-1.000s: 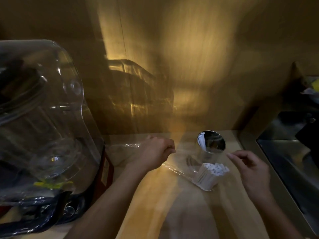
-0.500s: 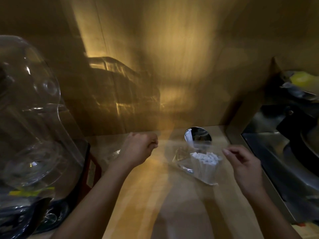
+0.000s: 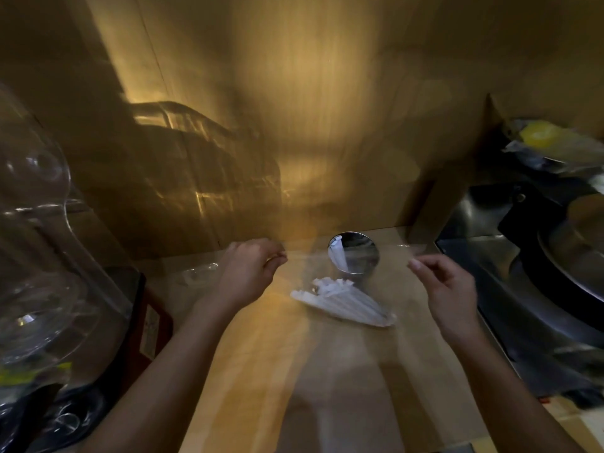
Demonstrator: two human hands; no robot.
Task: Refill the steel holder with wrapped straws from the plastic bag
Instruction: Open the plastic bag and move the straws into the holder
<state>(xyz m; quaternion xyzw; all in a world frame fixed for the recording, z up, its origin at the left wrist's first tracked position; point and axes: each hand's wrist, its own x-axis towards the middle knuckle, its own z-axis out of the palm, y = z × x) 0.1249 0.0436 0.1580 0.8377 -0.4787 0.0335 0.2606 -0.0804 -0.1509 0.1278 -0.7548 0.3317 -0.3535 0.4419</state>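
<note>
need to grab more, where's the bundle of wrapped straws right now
In the head view, the wrapped straws lie on the wooden counter between the two hands, just in front of the steel holder, apparently inside the clear plastic bag.

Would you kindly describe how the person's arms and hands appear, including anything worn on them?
Both forearms are bare, with no sleeves in view. The left hand and right hand wear no gloves; no rings, watch or bracelets show, though the picture is blurred.
</note>
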